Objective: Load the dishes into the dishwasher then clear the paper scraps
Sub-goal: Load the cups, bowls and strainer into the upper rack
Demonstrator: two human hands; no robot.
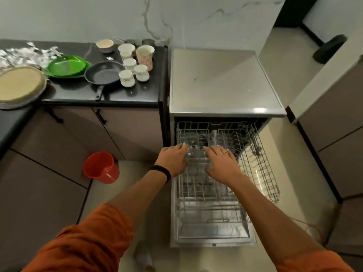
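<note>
The dishwasher (225, 83) stands open with its door down and a wire rack (257, 160) pulled out. My left hand (173, 159) and my right hand (223, 163) both rest flat on the rack's front part, fingers spread, holding nothing that I can make out. On the black counter (78, 93) to the left wait a black frying pan (104, 72), green plates (65, 66), several white cups (127, 77), a tall patterned cup (145, 55), a bowl (105, 45) and a stack of round plates (19, 85). Crumpled paper scraps (25, 54) lie at the counter's back left.
A red bucket (101, 167) stands on the floor left of the dishwasher door. Cabinet doors run below the counter. More cabinets stand on the right. A dark round object (330, 48) sits on the floor at the far right.
</note>
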